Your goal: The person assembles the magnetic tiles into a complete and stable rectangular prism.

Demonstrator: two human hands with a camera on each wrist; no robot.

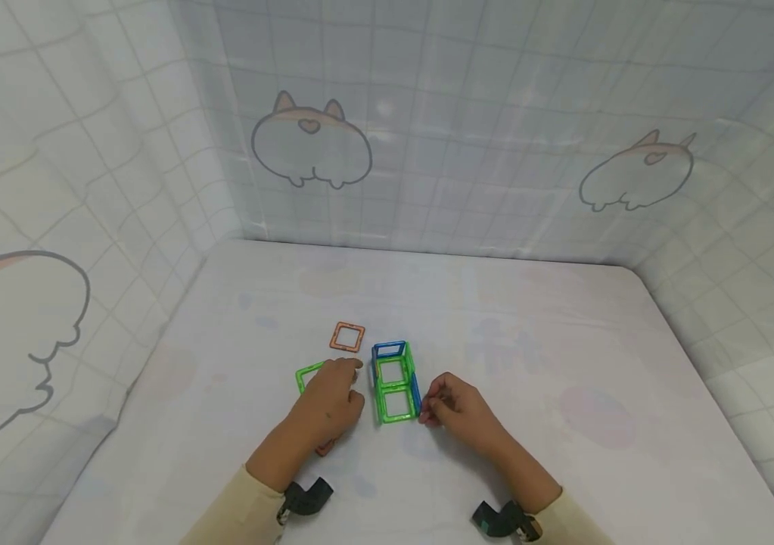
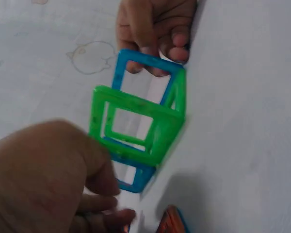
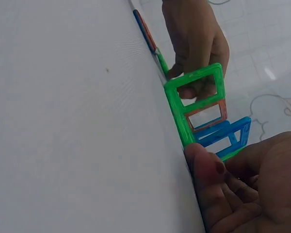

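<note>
A frame-like build of green and blue magnetic tiles [image 1: 397,421] stands on the table between the hands. My right hand [image 1: 461,412] rests at its right side, loosely bent fingertips touching a blue tile [image 1: 416,393]; in the left wrist view those fingertips show behind a blue tile [image 2: 145,58]. My left hand [image 1: 328,397] is left of the build, apart from it in the head view, with its index finger reaching out. Beneath that hand lies a green tile [image 1: 302,375], partly covered. Near the wrist a reddish tile [image 1: 325,447] peeks out. No held piece shows in the left hand.
A loose orange square tile [image 1: 347,347] lies beyond the left hand. In the left wrist view an orange and blue tile edge [image 2: 172,221] shows near the left fingers. Printed white curtain walls [image 1: 461,151] surround the pale tabletop [image 1: 529,325] at the back and sides.
</note>
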